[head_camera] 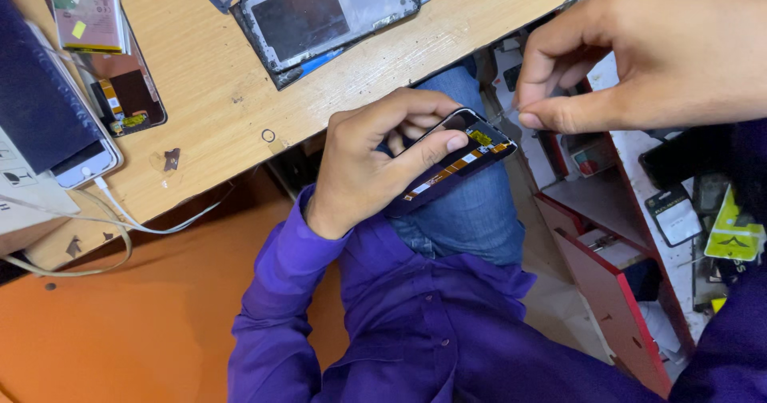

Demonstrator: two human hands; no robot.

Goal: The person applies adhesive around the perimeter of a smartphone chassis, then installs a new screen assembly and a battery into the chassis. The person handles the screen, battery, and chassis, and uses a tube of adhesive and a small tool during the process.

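While the left hand (363, 159) grips an opened phone (455, 159), right hand (639, 51) pinched shut, red shelves (615, 291) holding small parts

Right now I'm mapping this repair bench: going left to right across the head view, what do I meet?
White phone → opened tablet shell → left hand → open phone → right hand → red shelf unit.

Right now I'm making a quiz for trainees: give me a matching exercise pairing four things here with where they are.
Things:
1. opened phone
2. white cable
3. tablet frame
4. red drawer unit

Places:
A. top of the wooden desk
B. in the left hand
C. hanging over the desk edge
D. beside the right knee

Pairs: 1-B, 2-C, 3-A, 4-D
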